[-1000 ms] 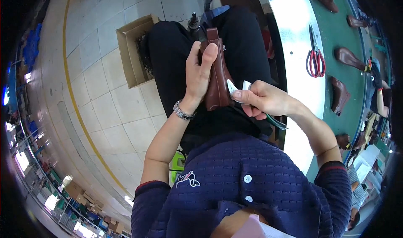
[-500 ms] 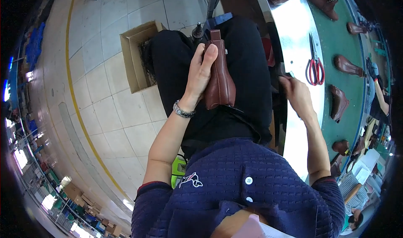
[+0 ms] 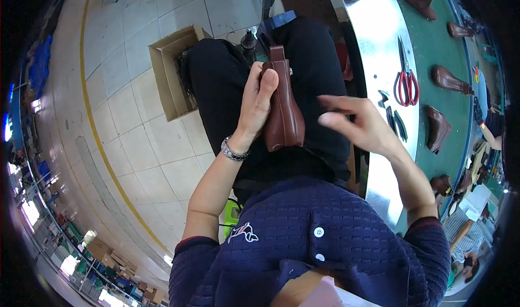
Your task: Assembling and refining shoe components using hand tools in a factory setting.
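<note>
Over my lap, my left hand (image 3: pixel 257 98) grips a brown leather boot upper (image 3: pixel 287 120) from its left side, the thumb lying along it. A pull tab sticks up at the upper's far end, and its wider end points toward me. To the right, my right hand (image 3: pixel 357 124) hovers above my thigh, thumb and fingers apart, with nothing seen in it. A gap separates it from the upper; its fingertips are slightly blurred. Dark green-handled pliers (image 3: pixel 398 124) lie on the metal table edge (image 3: pixel 376 41) just beyond that hand, below red-handled scissors (image 3: pixel 406 85).
An open cardboard box (image 3: pixel 162 82) with black material inside stands on the floor left of my knees. Along the right runs a green conveyor belt (image 3: pixel 428 47) carrying several brown boot uppers (image 3: pixel 447 79). A dark machine post (image 3: pixel 249 41) rises between my knees. Another person sits at lower right.
My right hand has come left from the metal table to over my lap, its fingers spreading. The pliers now show on the table. My left hand and the upper have shifted slightly toward me.
</note>
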### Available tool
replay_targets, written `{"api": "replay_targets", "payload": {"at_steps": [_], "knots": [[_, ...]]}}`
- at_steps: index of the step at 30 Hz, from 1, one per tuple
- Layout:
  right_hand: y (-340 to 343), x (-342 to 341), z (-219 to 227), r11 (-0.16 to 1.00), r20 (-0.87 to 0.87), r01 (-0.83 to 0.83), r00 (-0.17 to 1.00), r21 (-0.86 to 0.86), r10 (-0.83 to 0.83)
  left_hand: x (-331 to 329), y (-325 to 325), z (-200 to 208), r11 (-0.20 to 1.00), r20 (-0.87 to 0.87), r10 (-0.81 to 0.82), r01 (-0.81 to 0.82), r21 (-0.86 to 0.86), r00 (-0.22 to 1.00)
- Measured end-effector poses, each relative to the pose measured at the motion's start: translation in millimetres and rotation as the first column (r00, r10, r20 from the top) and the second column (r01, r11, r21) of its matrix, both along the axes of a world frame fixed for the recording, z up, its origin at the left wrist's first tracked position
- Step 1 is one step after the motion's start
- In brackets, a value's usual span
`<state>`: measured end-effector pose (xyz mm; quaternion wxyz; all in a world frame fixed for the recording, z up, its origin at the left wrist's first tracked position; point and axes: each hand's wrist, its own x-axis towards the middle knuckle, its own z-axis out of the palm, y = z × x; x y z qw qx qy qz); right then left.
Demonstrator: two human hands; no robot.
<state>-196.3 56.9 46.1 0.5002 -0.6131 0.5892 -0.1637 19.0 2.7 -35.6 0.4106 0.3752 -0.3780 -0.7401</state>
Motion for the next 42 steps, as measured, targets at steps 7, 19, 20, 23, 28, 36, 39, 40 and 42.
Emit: {"api": "replay_targets", "payload": {"at_steps": [7,19,20,23,28,36,39,40,42], "knots": [[-23,49,16,0.965,-0.151,-0.244,0.955,0.096,0.257,-1,14,-1,0.978,0.185,0.117,-0.081,-0.193,0.976],[-24,35,-3,0.997,0.017,0.062,0.998,0.051,-0.063,49,8,-47,0.816,0.048,-0.490,0.477,-0.327,0.871],[-25,32,-4,0.995,0.038,0.084,0.996,0.053,-0.086,44,11,-46,0.806,0.050,-0.500,0.485,-0.338,0.865],[-30,29,-9,0.989,0.071,0.145,0.987,-0.020,-0.144,23,11,-38,0.935,0.066,-0.307,0.313,-0.164,0.950],[-19,-45,-23,0.826,0.003,0.502,0.855,-0.255,-0.519,60,11,-26,0.988,-0.032,-0.129,0.131,0.080,0.991],[37,-201,-105,0.704,-0.599,0.438,0.374,-0.559,-0.709,93,-29,40,0.973,-0.106,-0.065,0.086,0.214,0.992],[39,-219,-109,0.715,-0.581,0.509,0.426,-0.480,-0.694,86,-45,44,0.928,0.106,-0.122,0.076,0.366,0.987],[40,-222,-110,0.733,-0.636,0.472,0.381,-0.491,-0.671,74,-51,53,0.925,0.162,-0.185,0.116,0.362,0.969],[45,-230,-110,0.775,-0.630,0.505,0.471,-0.381,-0.617,52,-60,58,0.951,0.221,-0.198,0.133,0.278,0.955]]}}
